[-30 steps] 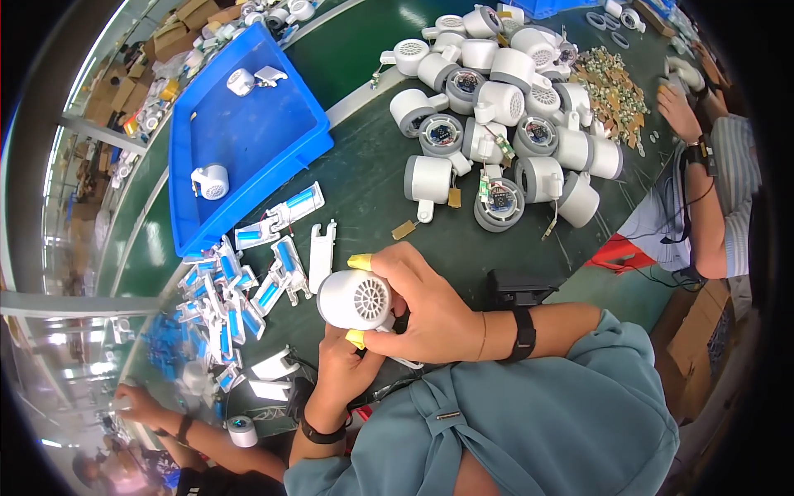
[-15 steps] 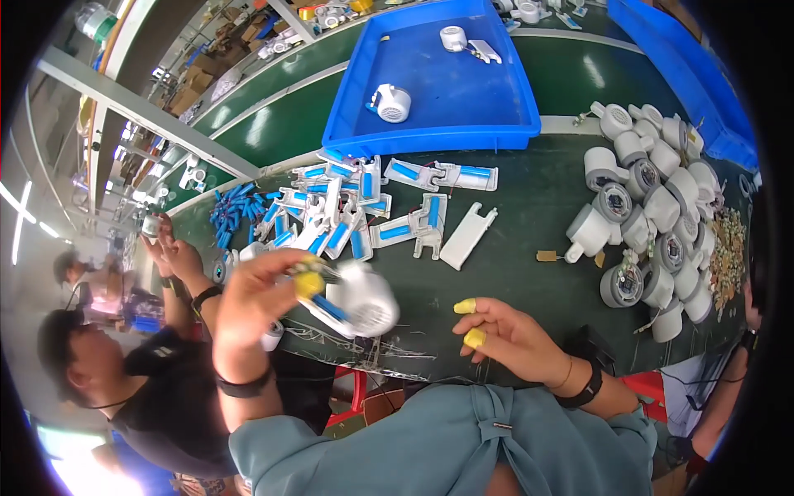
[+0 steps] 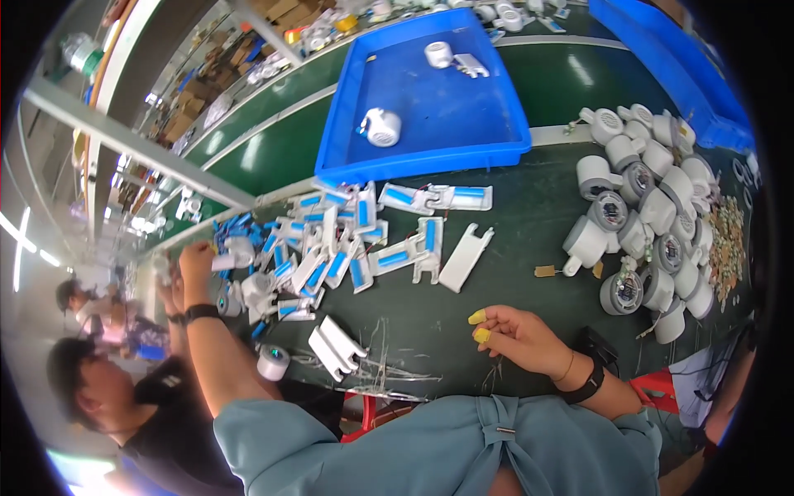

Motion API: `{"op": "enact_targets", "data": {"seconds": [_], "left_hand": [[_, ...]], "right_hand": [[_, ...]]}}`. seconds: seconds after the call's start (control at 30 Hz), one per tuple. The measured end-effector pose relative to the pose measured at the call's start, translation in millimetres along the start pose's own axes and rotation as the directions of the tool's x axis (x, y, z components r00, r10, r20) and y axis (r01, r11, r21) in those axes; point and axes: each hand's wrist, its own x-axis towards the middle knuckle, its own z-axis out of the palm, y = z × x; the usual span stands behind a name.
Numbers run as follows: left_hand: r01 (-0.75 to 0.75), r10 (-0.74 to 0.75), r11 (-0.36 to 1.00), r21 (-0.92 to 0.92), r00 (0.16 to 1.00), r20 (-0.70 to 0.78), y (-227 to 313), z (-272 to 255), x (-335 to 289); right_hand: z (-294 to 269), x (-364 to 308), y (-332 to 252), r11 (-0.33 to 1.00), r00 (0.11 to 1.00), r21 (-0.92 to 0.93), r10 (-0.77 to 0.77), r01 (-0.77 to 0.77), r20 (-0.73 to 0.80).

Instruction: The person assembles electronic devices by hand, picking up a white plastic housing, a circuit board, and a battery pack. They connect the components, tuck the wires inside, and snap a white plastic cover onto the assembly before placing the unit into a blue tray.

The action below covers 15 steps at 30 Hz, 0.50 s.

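Observation:
My left hand [image 3: 197, 266] reaches far to the left, its fingers closed at the handle end of a white handheld fan [image 3: 240, 251] with a round head. The fan is beside loose blue cylindrical batteries and other white parts; the exact grip is partly hidden. Above the table's near side, my right hand [image 3: 525, 341] has curled fingers, with yellow covers on thumb and forefinger. A thin, dark, two-pronged tool [image 3: 494, 376] hangs below its palm, apparently held there. Two white handle shells [image 3: 337, 347] lie on the table between my arms.
White casings with blue batteries [image 3: 337, 266] are heaped at centre left. A blue tray [image 3: 422, 161] holding two fans stands behind them. Many round white fan heads [image 3: 657, 211] are piled right, beside small loose parts [image 3: 725, 248]. A co-worker [image 3: 103, 397] sits at the left.
My left hand has carried the white fan from the front middle to the left pile. Two white shells it covered now show. My right hand has barely moved; its fingers are slightly closer together.

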Motion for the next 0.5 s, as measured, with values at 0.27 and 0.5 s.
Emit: {"op": "enact_targets", "data": {"seconds": [0.27,0.5], "left_hand": [[-0.045,0.043,0.958,0.283,0.999,0.015,102.6,21.4,16.5],[-0.696,0.619,0.709,-0.112,0.691,-0.373,386.6,20.0,28.7]], "right_hand": [[-11.6,3.5,8.4,0.999,0.997,-0.004,-0.039,0.039,-0.072],[-11.3,4.5,7.0,0.998,0.993,-0.039,-0.044,0.039,-0.113]]}}
